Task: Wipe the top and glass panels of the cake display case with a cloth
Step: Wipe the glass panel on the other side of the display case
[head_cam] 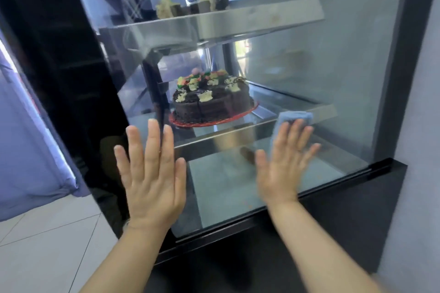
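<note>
Cake display case (357, 209), black frame, stands on a white tiled floor (47, 233) just beside a pale wall (419, 173) on its right. Big glass panel (309, 66) faces the camera, and both hands are on it low down. Right hand (283, 171) lies flat with fingers straight and spread, palm pressing a light blue cloth (295, 118) against the glass; no curl round it, just a flat press. Cloth sits under the fingers and its folded edge pokes out above the fingertips, level with the middle shelf edge. This hand is blurred. Left hand (152, 178) is also flat and wide, fingers straight and holding nothing, resting on the glass near the dark left corner post. Inside, on the middle shelf, sits a chocolate cake (212, 102) with coloured and white icing on a red board (190, 122). Upper shelf (238, 21) carries small cream-topped cakes (166, 8), blurry. Blue fabric (28, 150) hangs at far left, beyond the case.
</note>
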Tool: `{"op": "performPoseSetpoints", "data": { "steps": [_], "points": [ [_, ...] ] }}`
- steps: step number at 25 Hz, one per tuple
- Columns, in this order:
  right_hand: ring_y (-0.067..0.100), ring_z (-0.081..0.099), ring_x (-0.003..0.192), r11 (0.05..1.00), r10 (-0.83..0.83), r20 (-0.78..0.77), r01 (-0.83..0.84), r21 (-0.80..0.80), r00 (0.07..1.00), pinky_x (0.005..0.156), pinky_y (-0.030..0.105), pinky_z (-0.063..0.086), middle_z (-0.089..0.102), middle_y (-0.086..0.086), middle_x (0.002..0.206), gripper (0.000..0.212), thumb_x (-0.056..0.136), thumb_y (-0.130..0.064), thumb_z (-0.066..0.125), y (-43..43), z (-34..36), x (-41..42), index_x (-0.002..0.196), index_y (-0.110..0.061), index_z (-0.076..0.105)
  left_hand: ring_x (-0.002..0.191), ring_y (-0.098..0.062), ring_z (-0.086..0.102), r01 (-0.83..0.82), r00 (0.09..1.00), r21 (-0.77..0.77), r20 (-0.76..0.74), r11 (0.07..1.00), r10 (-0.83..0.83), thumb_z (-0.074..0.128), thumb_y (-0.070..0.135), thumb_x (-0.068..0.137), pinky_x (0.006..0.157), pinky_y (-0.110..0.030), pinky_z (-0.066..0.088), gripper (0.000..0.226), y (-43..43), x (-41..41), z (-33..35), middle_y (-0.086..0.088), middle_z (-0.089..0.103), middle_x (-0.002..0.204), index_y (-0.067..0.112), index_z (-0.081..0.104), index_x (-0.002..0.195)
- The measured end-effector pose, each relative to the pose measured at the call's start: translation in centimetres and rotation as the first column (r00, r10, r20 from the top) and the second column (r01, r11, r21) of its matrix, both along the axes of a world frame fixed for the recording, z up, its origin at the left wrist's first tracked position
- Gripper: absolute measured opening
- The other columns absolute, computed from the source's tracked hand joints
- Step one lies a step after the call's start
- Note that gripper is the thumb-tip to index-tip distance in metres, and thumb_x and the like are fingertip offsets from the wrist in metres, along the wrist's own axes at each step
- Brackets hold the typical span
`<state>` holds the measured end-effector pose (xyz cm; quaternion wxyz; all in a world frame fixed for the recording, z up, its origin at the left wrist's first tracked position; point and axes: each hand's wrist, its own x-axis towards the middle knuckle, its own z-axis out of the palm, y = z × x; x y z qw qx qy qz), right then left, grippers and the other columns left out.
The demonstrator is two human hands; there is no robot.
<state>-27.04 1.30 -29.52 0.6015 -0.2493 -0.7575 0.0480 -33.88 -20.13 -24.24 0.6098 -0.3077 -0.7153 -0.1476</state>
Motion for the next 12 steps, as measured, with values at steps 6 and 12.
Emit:
{"op": "performPoseSetpoints", "data": {
  "steps": [6,12],
  "points": [
    [0.024,-0.007,0.146,0.845,0.093,0.310,-0.240,0.478,0.946,0.115,0.051,-0.001,-0.013,-0.003,0.159,0.064,0.098,-0.054,0.017,2.8,-7.3,0.9,0.151,-0.025,-0.004,0.145,-0.025,-0.006,-0.107,0.993,-0.083,0.031,0.991,0.110,0.024,0.031,0.100,0.116,-0.046,-0.004,0.054,2.8,-0.8,-1.3,0.001,-0.008,0.158,0.011,0.013,0.149],
    [0.031,-0.009,0.145,0.927,0.145,0.172,-0.195,0.320,0.974,0.114,0.054,-0.002,-0.016,0.004,0.158,0.070,0.096,-0.058,0.016,-4.1,-3.7,-1.5,0.151,-0.020,-0.005,0.146,-0.027,-0.001,-0.098,0.995,-0.080,0.028,0.992,0.101,0.027,0.029,0.099,0.116,-0.047,0.001,0.054,3.0,-0.7,-1.1,-0.003,0.000,0.159,0.009,0.018,0.149]
  ]
}}
